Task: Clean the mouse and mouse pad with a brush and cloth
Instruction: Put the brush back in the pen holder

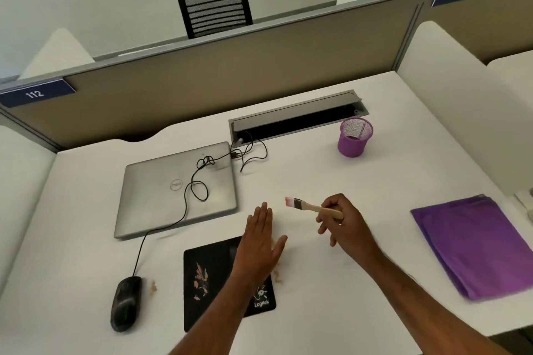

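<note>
The right hand (343, 222) grips a wooden-handled brush with pink bristles (313, 206); the left hand (261, 245), fingers straight, hovers over the black rectangular mouse pad (207, 274). Brown crumbs lie on the pad and white desk (331, 170), beside the black corded mouse (126, 302). The folded purple cloth (476, 242) lies untouched: cleaning seems barely begun.

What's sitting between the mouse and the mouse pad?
In the head view, between the mouse and the pad there is only white desk with a small patch of brownish crumbs.
</note>
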Motion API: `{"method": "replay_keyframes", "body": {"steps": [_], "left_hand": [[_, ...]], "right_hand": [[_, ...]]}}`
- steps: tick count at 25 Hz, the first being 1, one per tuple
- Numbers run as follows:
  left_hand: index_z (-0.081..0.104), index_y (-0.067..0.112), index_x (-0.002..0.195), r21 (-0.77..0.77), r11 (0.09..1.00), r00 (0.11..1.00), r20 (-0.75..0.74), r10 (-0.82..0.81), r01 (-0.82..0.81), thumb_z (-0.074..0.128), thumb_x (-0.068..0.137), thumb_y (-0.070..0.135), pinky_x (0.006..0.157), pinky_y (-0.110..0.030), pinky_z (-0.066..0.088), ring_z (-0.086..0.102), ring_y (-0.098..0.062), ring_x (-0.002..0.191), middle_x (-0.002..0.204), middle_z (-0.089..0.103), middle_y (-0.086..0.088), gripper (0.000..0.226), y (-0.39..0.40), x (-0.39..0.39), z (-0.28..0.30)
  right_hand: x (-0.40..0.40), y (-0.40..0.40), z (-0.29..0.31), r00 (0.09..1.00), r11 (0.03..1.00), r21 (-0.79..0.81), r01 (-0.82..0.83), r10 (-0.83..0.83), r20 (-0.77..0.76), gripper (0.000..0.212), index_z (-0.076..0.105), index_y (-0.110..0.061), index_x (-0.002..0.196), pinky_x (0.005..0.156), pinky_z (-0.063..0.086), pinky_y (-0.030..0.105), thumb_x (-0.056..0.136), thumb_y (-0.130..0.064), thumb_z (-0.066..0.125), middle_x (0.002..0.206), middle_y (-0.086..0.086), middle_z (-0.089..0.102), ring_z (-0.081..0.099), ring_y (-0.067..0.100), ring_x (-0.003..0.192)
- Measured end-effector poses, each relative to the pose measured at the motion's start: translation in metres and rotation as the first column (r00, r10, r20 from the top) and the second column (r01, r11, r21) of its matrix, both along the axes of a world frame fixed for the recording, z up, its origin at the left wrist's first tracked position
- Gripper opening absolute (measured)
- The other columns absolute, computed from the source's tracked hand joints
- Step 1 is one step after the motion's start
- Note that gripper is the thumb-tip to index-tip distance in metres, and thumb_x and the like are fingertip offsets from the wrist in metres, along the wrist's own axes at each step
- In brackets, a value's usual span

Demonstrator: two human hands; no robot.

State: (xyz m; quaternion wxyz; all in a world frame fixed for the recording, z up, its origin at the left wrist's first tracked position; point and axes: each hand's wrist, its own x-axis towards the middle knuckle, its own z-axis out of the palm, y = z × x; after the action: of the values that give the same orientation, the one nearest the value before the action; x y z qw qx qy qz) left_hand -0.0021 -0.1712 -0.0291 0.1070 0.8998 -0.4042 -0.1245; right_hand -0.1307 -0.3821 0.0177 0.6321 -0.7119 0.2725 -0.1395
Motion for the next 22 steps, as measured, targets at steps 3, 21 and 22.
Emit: {"method": "replay_keyframes", "body": {"steps": [3, 21, 22], "left_hand": [[-0.013, 0.017, 0.162, -0.021, 0.999, 0.999, -0.018, -0.035, 0.035, 0.024, 0.106, 0.061, 0.126, -0.028, -0.016, -0.027, -0.007, 0.154, 0.168, -0.027, 0.005, 0.08, -0.03, 0.019, 0.0], [-0.004, 0.008, 0.164, -0.023, 0.975, 0.97, -0.098, -0.224, 0.222, 0.036, 0.108, 0.05, 0.127, -0.03, -0.014, -0.014, -0.02, 0.159, 0.172, -0.014, -0.004, 0.081, -0.17, 0.048, -0.031], [-0.003, 0.008, 0.164, -0.026, 0.975, 0.97, -0.103, -0.222, 0.221, 0.037, 0.108, 0.049, 0.127, -0.03, -0.014, -0.013, -0.02, 0.16, 0.172, -0.013, -0.004, 0.081, -0.173, 0.047, -0.032]], "right_hand": [[0.008, -0.021, 0.008, 0.996, 0.996, 0.0, 0.086, -0.086, 0.029, 0.007, 0.058, -0.028, 0.1, 0.042, 0.047, 0.033, 0.093, -0.027, 0.061, 0.085, 0.003, 0.075, 0.075, 0.026, 0.07], [0.053, -0.201, 0.052, 0.913, 0.846, -0.343, 0.408, -0.373, 0.167, 0.01, 0.06, -0.027, 0.106, 0.042, 0.045, 0.019, 0.102, -0.036, 0.056, 0.081, -0.004, 0.072, 0.072, 0.015, 0.064], [0.057, -0.208, 0.051, 0.916, 0.835, -0.376, 0.401, -0.376, 0.143, 0.01, 0.06, -0.025, 0.105, 0.044, 0.046, 0.018, 0.102, -0.033, 0.055, 0.082, -0.003, 0.072, 0.071, 0.014, 0.063]]}}
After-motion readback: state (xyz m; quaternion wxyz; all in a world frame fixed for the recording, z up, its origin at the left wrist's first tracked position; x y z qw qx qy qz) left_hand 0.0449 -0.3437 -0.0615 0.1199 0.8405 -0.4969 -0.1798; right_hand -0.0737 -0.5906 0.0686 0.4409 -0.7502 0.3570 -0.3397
